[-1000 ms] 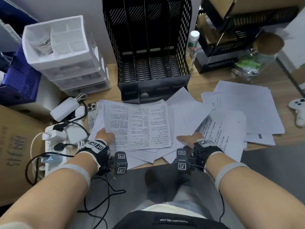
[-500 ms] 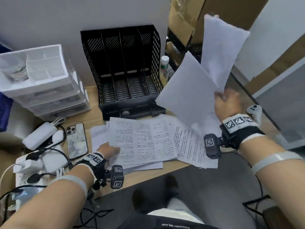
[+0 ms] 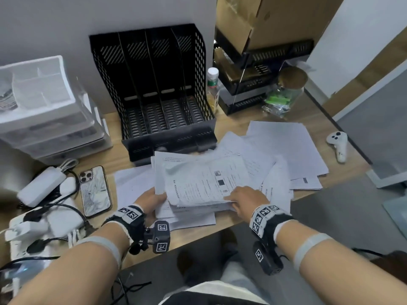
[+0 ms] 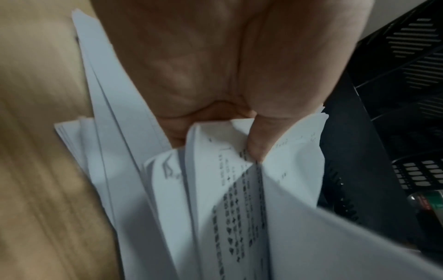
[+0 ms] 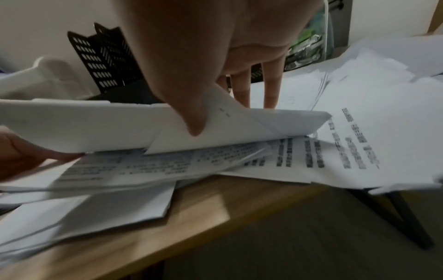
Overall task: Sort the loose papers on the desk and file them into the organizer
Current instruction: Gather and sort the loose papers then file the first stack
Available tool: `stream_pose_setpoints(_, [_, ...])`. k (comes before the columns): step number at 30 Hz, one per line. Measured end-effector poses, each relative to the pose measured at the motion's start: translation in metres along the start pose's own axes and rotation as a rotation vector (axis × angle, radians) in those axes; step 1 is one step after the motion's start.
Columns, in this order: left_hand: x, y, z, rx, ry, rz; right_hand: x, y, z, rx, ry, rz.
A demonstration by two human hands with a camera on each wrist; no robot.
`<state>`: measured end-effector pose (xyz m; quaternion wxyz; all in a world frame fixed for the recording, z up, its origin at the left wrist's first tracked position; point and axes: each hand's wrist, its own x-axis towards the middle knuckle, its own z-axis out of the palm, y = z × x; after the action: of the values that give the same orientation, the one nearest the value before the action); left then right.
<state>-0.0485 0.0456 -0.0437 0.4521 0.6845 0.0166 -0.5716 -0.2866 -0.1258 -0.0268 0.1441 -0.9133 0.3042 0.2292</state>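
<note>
Both hands are gathering a stack of printed sheets (image 3: pixel 198 183) at the desk's (image 3: pixel 231 126) front edge: left hand (image 3: pixel 152 201) pinching its left side, right hand (image 3: pixel 246 200) gripping the right corner. Black mesh organizer (image 3: pixel 154 89) standing empty behind. Uneven edges are risking sheets slipping floorward.

Wooden desk (image 3: pixel 237 124) — papers (image 3: pixel 284 146), organizer (image 3: pixel 154 84), phone (image 3: pixel 94 190), drawer unit (image 3: pixel 44 119).

We see an office: wooden desk (image 3: pixel 259 225), black organizer (image 3: pixel 154 89), printed papers (image 3: pixel 286 146), drawer unit (image 3: pixel 44 119), power strip (image 3: pixel 19 234), cardboard boxes (image 3: pixel 253 16).
</note>
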Motion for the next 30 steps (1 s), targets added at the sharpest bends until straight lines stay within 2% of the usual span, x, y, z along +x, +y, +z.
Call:
stream_pose_setpoints(3, [0.004,-0.006,-0.008,-0.032,0.034,-0.039,-0.001,-0.002,0.007,-0.029,-0.073,-0.024])
stream_pose_setpoints(6, [0.007,-0.006,-0.008,-0.024,0.045,-0.035,0.000,-0.005,0.011,0.136,-0.153,0.058])
stream_pose_setpoints(8, [0.011,-0.008,-0.009,-0.006,0.050,-0.020,0.010,0.001,0.017,0.296,-0.078,0.177])
stream_pose_setpoints(10, [0.014,-0.008,-0.011,0.023,0.059,-0.009,0.020,0.014,0.022,0.357,0.034,0.365])
stream_pose_setpoints(14, [0.017,-0.009,-0.016,0.040,0.073,0.005,0.028,0.032,0.022,0.432,0.018,0.662])
stream_pose_setpoints(16, [0.019,-0.010,-0.018,0.022,0.079,0.015,0.031,0.034,0.020,0.566,0.007,0.669])
stream_pose_setpoints(18, [0.018,-0.009,-0.019,0.006,0.095,0.032,0.031,0.037,0.014,0.603,-0.004,0.600])
stream_pose_setpoints(20, [0.017,-0.006,-0.024,-0.013,0.122,0.060,0.027,0.047,0.001,0.678,0.071,0.609])
stream_pose_setpoints(25, [0.016,-0.001,-0.055,-0.024,0.233,0.145,0.013,0.099,-0.030,0.990,0.493,0.832])
stream_pose_setpoints(28, [0.003,0.004,-0.062,-0.061,0.253,0.178,0.012,0.113,-0.037,1.163,0.579,0.839])
stream_pose_setpoints(30, [-0.003,0.006,-0.067,-0.109,0.261,0.196,0.010,0.109,-0.035,1.189,0.563,0.791])
